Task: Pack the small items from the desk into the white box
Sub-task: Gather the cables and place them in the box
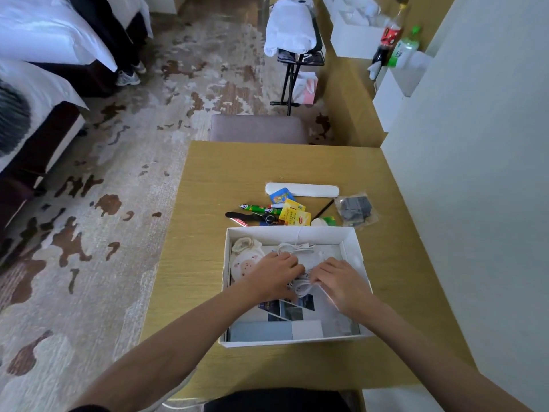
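Hands: my left hand [274, 270] and right hand [337, 281] are both inside the white box [355, 245], palms down, meeting over a bundle of white cable [301, 285].
Fingers: the fingers [289, 260] of both hands are curled on the cable bundle, pressing and tucking it; I judge they grasp it loosely, not clenched.
Cable: one loop with its plug [300, 248] runs toward the far wall of the box, beyond my fingertips.
Box: it sits at the near edge of the surface [231, 173], open, with a round cloth pouch [245, 261] in its far left corner and printed cards [292, 307] under my wrists.
Next items: the pile on the surface lies just beyond the far wall of the box, straight ahead of both hands; the long white case [309, 190] lies parallel to that wall.
Nearer hand: right for the clear bag [356, 209], left for the green stick [255, 208].
Writing: the yellow tea bags [292, 214] carry a red label; I cannot read any words.
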Demonstrator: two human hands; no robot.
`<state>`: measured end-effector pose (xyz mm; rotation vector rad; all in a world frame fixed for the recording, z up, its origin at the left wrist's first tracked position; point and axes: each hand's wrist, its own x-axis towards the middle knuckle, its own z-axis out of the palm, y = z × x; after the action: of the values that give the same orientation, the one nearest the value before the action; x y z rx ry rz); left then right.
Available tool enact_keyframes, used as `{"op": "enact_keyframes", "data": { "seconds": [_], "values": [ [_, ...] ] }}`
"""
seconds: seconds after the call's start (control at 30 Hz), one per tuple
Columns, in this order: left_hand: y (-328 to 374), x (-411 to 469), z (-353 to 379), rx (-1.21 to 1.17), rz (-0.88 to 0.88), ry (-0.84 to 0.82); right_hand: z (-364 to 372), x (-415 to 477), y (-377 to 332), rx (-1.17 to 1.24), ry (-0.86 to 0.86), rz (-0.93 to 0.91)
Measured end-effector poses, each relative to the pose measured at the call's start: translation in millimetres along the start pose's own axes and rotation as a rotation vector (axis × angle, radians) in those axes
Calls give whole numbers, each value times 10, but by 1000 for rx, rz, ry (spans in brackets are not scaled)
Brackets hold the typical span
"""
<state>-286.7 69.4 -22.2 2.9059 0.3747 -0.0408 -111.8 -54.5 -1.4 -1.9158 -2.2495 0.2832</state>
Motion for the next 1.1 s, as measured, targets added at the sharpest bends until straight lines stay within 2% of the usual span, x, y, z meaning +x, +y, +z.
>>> {"op": "enact_keyframes", "data": {
  "seconds": [0.13,0.3,0.43,0.6,0.83,0.97,1.1],
  "values": [
    [-3,68,0,93,-4,-19,-67,-25,-55,26,19,77],
    [13,120,-15,38,-53,-38,-106,-28,-7,91,28,210],
    [62,160,-40,68,-87,-15,-151,-38,15,92,23,192],
    [-51,70,-107,151,-108,17,-135,-27,8,202,42,188],
    [-200,-104,-196,253,-247,-15,-40,330,-163,235,52,86],
    [-166,-79,-152,239,-326,-40,27,371,-114,205,10,146],
    [-186,-78,-192,192,-317,-38,87,428,-113,188,40,205]
  ]
}}
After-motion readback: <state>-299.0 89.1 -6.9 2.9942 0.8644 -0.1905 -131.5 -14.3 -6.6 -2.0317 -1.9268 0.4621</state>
